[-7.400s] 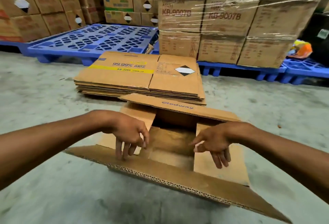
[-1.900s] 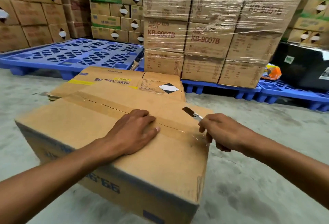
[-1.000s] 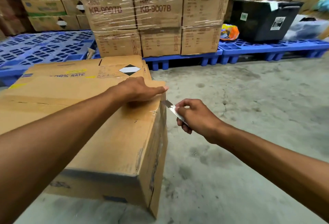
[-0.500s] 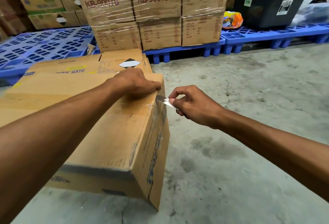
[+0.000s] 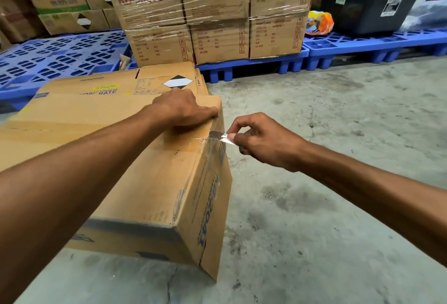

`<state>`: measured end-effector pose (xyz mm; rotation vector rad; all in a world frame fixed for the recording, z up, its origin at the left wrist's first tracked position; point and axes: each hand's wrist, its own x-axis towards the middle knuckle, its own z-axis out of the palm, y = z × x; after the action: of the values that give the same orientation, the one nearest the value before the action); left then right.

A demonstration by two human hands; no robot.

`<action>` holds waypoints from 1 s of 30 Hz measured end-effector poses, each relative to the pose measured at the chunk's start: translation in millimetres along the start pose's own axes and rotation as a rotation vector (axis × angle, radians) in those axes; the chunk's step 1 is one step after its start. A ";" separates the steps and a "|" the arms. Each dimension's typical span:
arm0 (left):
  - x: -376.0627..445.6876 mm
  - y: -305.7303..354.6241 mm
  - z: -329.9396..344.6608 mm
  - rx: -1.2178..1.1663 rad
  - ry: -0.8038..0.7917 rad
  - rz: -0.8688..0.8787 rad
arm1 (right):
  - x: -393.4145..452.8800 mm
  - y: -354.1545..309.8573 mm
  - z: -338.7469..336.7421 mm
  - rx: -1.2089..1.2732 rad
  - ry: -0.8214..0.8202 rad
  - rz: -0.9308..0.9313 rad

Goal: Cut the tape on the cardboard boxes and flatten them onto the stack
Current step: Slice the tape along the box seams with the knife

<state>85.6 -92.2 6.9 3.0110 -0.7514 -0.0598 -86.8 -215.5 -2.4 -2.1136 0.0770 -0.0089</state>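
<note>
Since half a second ago, the short silver blade (image 5: 219,136) has dropped from the top corner of the brown taped cardboard box (image 5: 135,170) to the clear tape (image 5: 212,151) folded over its right-hand top edge, its tip now touching the tape where it wraps down the end face.

The right hand (image 5: 263,144) pinches the blade between thumb and forefinger, the other fingers curled loosely beneath. The left hand (image 5: 183,110) lies flat on the box top with fingers pressed together, their tips at that same edge, just above the blade. The box stands on the grey concrete floor (image 5: 326,207), and the stack of flattened brown cartons (image 5: 116,83) lies directly behind it. Shrink-wrapped cartons on blue plastic pallets (image 5: 254,64) stand farther behind the box.

To do this well, the blade should probably travel down along the seam, away from the left fingertips, with shallow pressure so it parts only tape. The steadying hand looks close to the cutting line; drawing it back along the box top would likely be safer. Once the tape flap is severed, the seam across the top appears to be the next cut.
</note>
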 end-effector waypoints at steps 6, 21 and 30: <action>-0.2 -0.9 0.1 0.012 0.007 0.019 | 4.0 -1.9 2.8 0.024 -0.005 0.038; -1.1 -8.0 -5.9 0.015 0.036 0.041 | 8.2 -8.3 10.8 -0.028 -0.003 0.017; -8.0 -7.1 -10.2 0.041 0.027 0.016 | -1.1 -25.5 5.8 -0.114 -0.041 0.008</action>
<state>82.4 -81.9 17.0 3.0377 -0.7840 -0.0025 -86.4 -197.4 16.4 -2.2267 0.0629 0.0445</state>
